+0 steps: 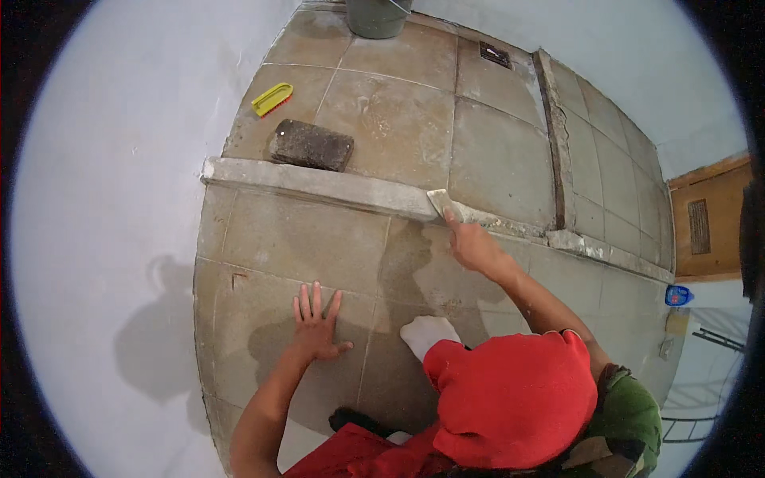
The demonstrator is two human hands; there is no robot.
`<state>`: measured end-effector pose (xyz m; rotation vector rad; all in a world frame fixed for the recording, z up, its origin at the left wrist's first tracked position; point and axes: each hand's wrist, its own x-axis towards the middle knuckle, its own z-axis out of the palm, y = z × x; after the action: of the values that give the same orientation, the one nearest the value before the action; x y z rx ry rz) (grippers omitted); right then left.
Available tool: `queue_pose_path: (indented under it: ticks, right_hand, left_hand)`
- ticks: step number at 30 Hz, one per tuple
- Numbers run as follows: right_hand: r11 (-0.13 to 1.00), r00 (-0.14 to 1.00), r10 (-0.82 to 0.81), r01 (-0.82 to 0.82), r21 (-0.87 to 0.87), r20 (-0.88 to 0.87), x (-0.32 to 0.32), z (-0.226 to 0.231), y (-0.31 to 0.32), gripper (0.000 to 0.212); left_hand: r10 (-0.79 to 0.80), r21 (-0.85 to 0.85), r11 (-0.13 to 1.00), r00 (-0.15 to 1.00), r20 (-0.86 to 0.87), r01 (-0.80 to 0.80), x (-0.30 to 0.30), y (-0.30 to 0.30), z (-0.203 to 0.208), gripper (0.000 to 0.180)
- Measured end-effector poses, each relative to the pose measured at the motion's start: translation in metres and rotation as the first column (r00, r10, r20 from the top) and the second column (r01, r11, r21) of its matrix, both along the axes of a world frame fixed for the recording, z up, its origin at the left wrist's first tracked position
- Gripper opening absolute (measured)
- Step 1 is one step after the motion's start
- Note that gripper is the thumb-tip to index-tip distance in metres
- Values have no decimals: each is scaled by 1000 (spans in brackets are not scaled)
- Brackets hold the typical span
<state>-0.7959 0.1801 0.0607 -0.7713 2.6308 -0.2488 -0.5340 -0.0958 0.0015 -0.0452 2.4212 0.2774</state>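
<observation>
My left hand (317, 328) lies on the tiled floor (307, 227) with its fingers spread and nothing in it. My right hand (472, 240) is closed round a scraper (437, 201), its pale flat blade against the raised concrete curb (319, 186). Most of the scraper's handle is hidden in my fist. Where the blade touches, the curb's solid edge gives way to a rougher, lower strip on the right. Beyond the curb rests a dark, rough block (311, 146), and past it a yellow scrub brush (272, 99) with red bristles.
A grey-green bucket (378, 19) stands at the far wall. A dark floor drain (495, 54) lies near the far right corner. Another curb (555, 143) runs off toward the back. At the right are a blue container (678, 295) and a wooden door (713, 219). My red-clad knee (518, 398) is close by.
</observation>
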Motion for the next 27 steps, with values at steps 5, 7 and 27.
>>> queue_pose_path:
  ticks: [5, 7, 27]
  right_hand:
    - [997, 999, 38, -38, 71, 1, 5, 12, -5, 58]
    - [999, 1000, 19, -18, 29, -17, -4, 6, -1, 62]
    - [999, 999, 48, -47, 24, -16, -3, -6, -12, 58]
  left_hand:
    - [15, 48, 999, 994, -106, -10, 8, -4, -13, 125]
    - [3, 36, 999, 995, -102, 1, 4, -4, -14, 125]
    - [0, -28, 1000, 1000, -9, 0, -2, -2, 2, 123]
